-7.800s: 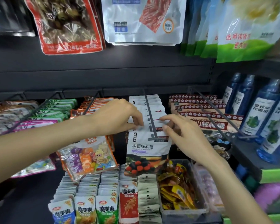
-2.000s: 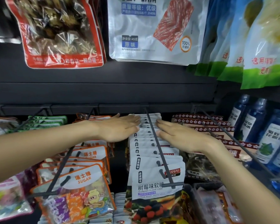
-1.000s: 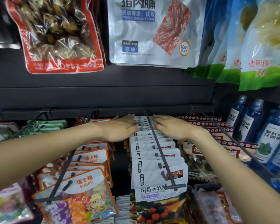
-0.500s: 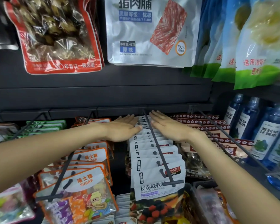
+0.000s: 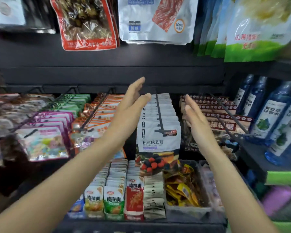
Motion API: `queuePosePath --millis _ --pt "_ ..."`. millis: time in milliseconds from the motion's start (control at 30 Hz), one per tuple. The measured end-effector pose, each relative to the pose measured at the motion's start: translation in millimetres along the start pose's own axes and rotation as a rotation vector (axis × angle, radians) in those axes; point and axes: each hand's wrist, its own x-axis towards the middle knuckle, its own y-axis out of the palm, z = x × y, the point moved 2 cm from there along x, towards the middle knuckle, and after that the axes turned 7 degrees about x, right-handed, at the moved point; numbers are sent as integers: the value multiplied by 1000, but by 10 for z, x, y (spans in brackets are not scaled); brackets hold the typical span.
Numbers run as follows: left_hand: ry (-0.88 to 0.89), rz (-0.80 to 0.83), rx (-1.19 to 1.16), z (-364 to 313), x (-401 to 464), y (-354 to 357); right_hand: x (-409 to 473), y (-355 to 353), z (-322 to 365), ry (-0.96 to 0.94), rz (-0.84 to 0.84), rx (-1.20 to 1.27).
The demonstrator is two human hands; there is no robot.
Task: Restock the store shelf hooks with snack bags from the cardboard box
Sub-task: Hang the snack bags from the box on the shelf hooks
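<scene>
A full row of white snack bags (image 5: 158, 138) with berries printed at the bottom hangs on a black shelf hook (image 5: 159, 113) at the centre. My left hand (image 5: 131, 106) is raised just left of the row, fingers straight and apart, holding nothing. My right hand (image 5: 195, 118) hovers to the right of the row, palm facing it, fingers apart and empty. Neither hand touches the bags. No cardboard box is in view.
Orange candy bags (image 5: 97, 118) and purple bags (image 5: 45, 132) hang on hooks to the left, red-topped bags (image 5: 220, 113) to the right. Blue bottles (image 5: 272, 118) stand far right. Small packets (image 5: 118, 197) and a grey bin (image 5: 188, 211) sit below. Larger bags hang above.
Both hands have lifted off the tops of the white bags and drawn apart and back toward me. The view has pulled back and tilted down.
</scene>
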Motion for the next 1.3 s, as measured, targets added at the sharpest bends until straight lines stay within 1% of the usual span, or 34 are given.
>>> queuePosePath --millis 100,167,233,333,400,500,667,767,867,1000,1067,1167,1300 --pt "-83 -127 -74 340 -236 190 -163 99 -108 18 76 48" --pt "-150 -161 -125 530 -327 284 -240 152 -194 39 123 53" --pt "-213 -159 -169 662 -393 356 -295 187 -283 78 158 70" --pt "-306 -81 -253 771 -467 437 -354 233 -390 96 201 76" --pt "-325 -41 -286 877 -503 465 -387 251 -446 82 212 77" --pt "-322 -13 -235 975 -548 464 -424 257 -506 46 213 56" --pt "-286 -1 -181 881 -580 415 -483 262 -524 45 176 46" --pt "-208 -6 -122 830 -574 373 -475 206 -481 45 128 66" --pt "-126 8 -71 798 -460 313 -380 115 -354 -2 98 21" --pt "-62 17 -47 689 -154 197 -85 40 -193 15 88 -39" --pt "-90 32 24 657 28 178 94 55 -134 39 117 -107" --pt "-186 95 169 605 305 216 339 139 -63 118 142 -175" --pt "-323 199 194 669 490 291 448 252 -104 231 212 -151"
